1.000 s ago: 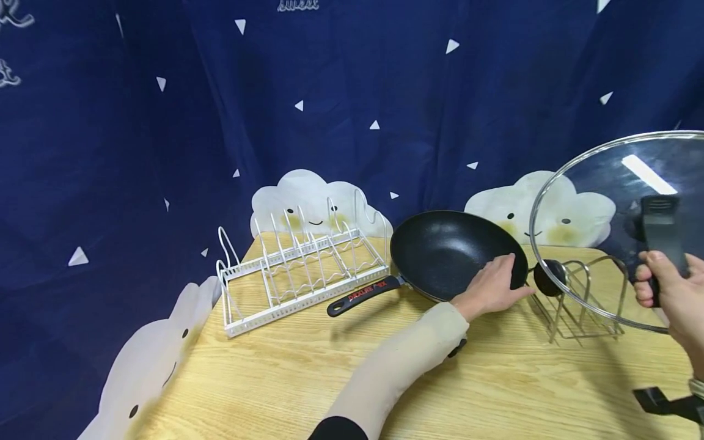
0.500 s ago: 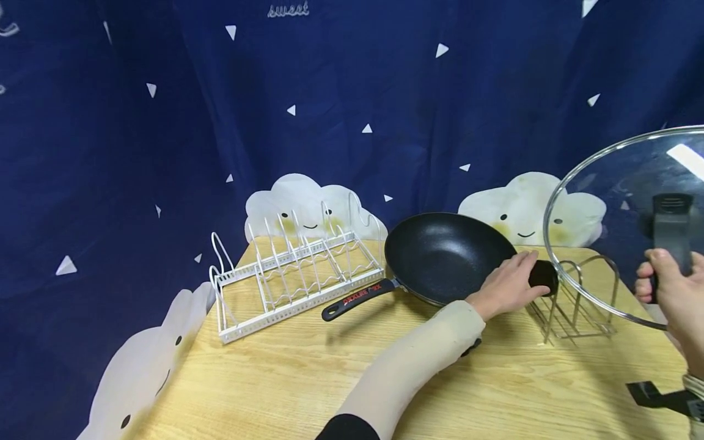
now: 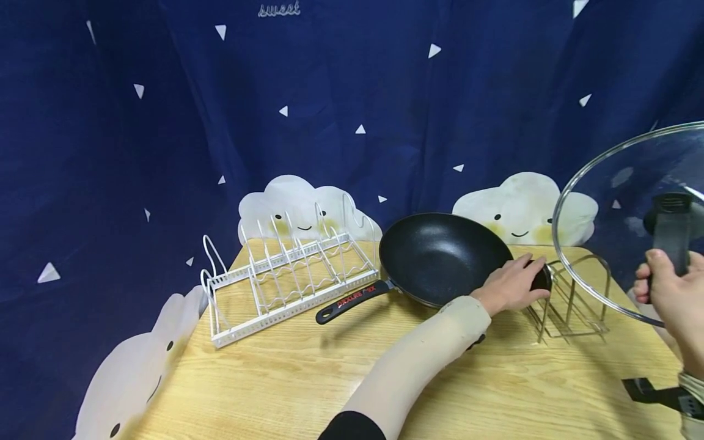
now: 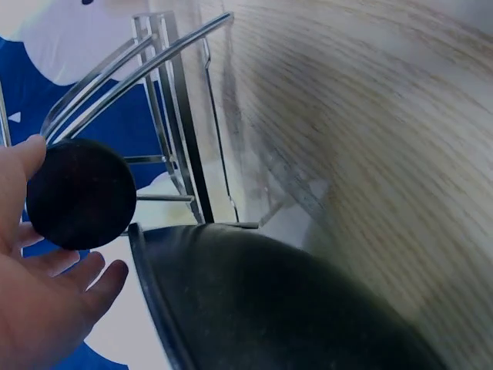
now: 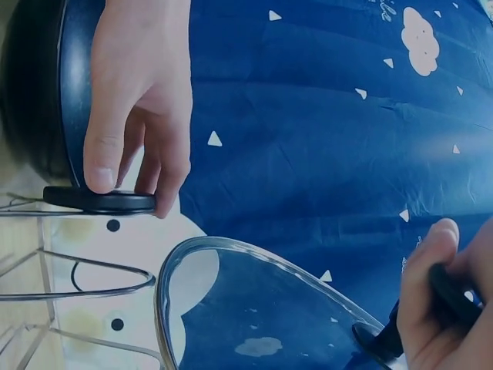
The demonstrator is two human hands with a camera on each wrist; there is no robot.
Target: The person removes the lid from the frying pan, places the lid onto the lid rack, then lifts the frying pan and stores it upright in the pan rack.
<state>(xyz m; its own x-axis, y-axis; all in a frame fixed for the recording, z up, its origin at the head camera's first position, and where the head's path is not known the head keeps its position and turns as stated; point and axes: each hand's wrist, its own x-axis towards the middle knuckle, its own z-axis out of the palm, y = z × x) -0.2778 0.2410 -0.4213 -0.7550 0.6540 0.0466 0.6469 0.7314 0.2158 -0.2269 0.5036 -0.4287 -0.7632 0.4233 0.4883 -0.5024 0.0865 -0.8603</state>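
Note:
My left hand (image 3: 511,284) reaches over the right rim of a black wok (image 3: 440,260) to a black round disc (image 4: 81,193) by a metal wire rack (image 3: 607,281). In the right wrist view, the thumb and fingers pinch opposite edges of this disc, seen edge-on. What the disc belongs to is hidden. On the far right, my right hand (image 3: 673,296) grips the black handle (image 3: 672,229) of a large glass lid (image 3: 599,208). The lid stands on edge in the air, partly beyond the head view.
Left of the wok, a white wire rack (image 3: 294,308) stands on the wooden table (image 3: 308,379). The wok's long handle (image 3: 352,300) points left toward its front. A dark blue curtain (image 3: 330,73) hangs behind, with cloud shapes along the table edge.
My left hand has moved right from the wok's rim to the black disc and taken hold of it. The lid stays in my right hand, slightly farther right in view.

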